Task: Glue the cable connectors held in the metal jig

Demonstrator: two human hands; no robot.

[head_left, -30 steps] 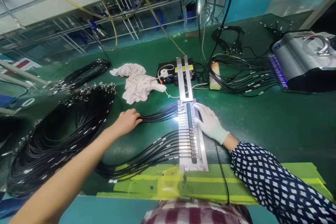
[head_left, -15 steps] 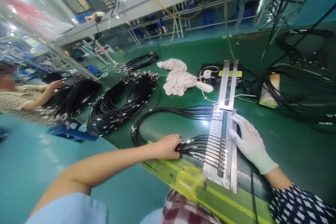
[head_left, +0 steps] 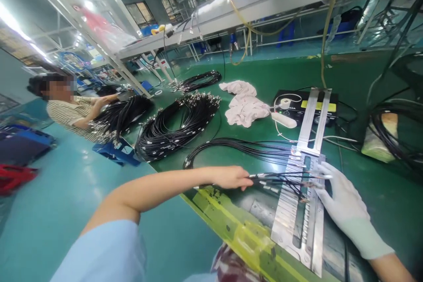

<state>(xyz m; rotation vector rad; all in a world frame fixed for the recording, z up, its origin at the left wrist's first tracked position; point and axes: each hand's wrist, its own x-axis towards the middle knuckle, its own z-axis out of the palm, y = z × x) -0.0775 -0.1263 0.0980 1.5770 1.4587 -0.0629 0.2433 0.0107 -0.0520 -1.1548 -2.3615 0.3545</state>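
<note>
My bare left hand [head_left: 234, 177] is closed around a bundle of black cables [head_left: 264, 177]. Their free ends lie loosely across a slotted metal fixture [head_left: 287, 211], raised out of its lower slots. On the fixture's right side, my right hand [head_left: 343, 202], in a white glove, has thumb and fingers around some of the cable ends; the exact grip is partly hidden. More black cables [head_left: 238, 143] curve in from the left and still sit in the upper slots, beside a bright light spot.
A large coil of black cables [head_left: 175, 128] and a smaller coil [head_left: 201, 80] lie left. Behind are a crumpled white cloth [head_left: 244, 103] and a black box [head_left: 284, 99]. More cables [head_left: 383, 128] hang right. A co-worker [head_left: 69, 110] sits at far left holding cables.
The cables in my left hand have come out of the fixture's lower slots and bunched together. My right hand has gone from open beside the fixture to the cable ends. The view has shifted left.
</note>
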